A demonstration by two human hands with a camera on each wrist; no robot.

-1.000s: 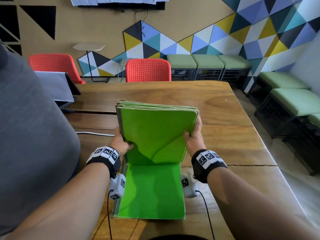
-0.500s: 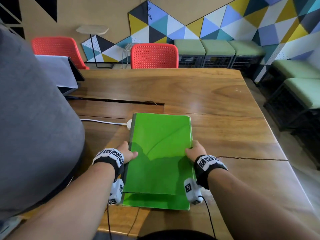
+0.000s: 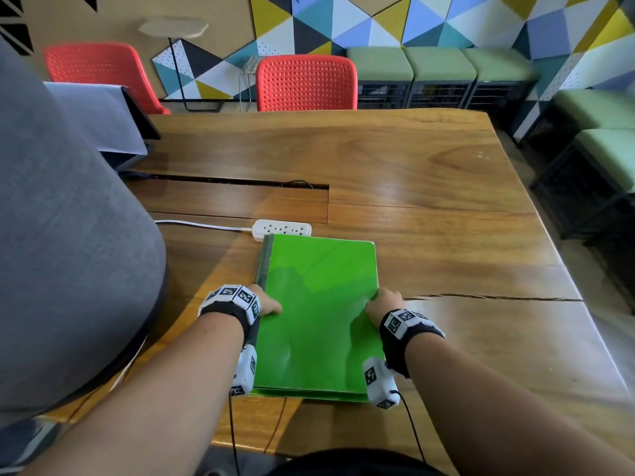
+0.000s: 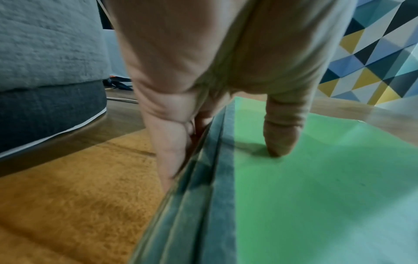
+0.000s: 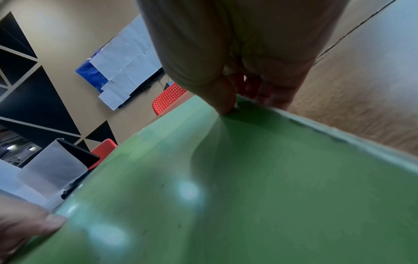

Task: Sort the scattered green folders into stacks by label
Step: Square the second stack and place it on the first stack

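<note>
A stack of green folders (image 3: 319, 310) lies flat on the wooden table (image 3: 429, 207), plain cover up, no label showing. My left hand (image 3: 266, 304) grips its left spine edge, thumb on the top cover (image 4: 316, 187) and fingers (image 4: 172, 151) down the side of the stack. My right hand (image 3: 385, 302) grips the right edge, thumb (image 5: 221, 100) pressed on the cover (image 5: 271, 178) and fingers curled under the edge. The lowest folder sticks out a little at the near end (image 3: 309, 395).
A white power strip (image 3: 281, 229) with its cable lies just beyond the stack. A covered screen (image 3: 113, 125) stands at the far left; a person's grey-clad body (image 3: 68, 252) fills the left. Red chairs (image 3: 305, 84) and green stools (image 3: 439, 63) line the far side.
The stack, tilted up on its near edge a second ago, has been lowered flat onto the bottom folder. Both hands kept their hold on its sides.
</note>
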